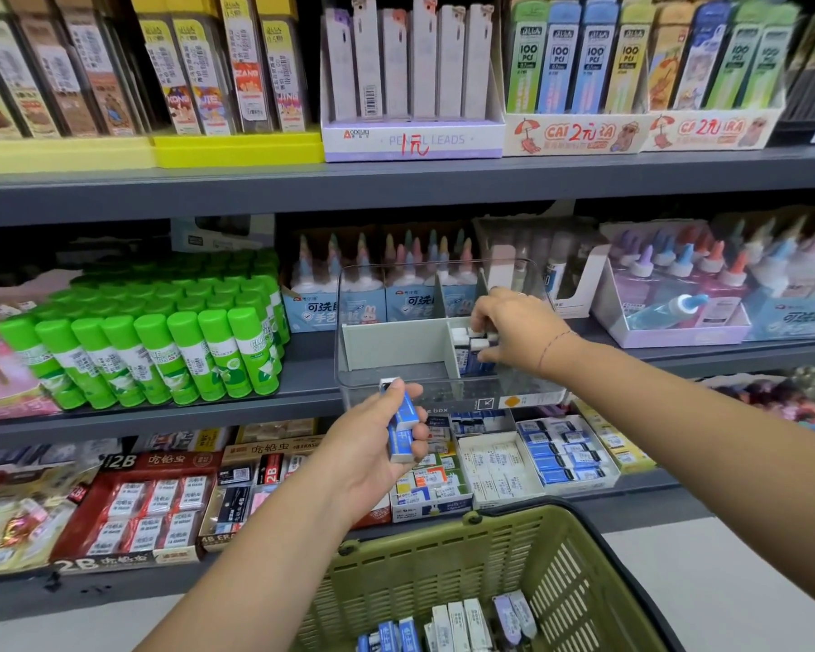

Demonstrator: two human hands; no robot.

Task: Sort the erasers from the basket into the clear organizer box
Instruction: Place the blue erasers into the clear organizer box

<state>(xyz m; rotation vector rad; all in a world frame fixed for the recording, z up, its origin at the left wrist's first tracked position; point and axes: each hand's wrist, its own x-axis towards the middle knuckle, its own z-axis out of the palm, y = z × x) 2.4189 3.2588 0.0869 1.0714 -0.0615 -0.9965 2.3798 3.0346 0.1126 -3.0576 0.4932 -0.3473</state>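
Observation:
A clear organizer box with grey dividers stands on the middle shelf. My right hand reaches into its right compartment, fingers curled on blue-and-white erasers stacked there. In front of the box, my left hand grips a few blue-sleeved erasers. Below, an olive-green basket holds several more erasers, blue, white and lilac.
Green glue sticks crowd the shelf left of the box, and glue bottles stand behind it. Eraser cartons fill the shelf below. Pencil-lead displays line the top shelf. Pale floor shows on both sides of the basket.

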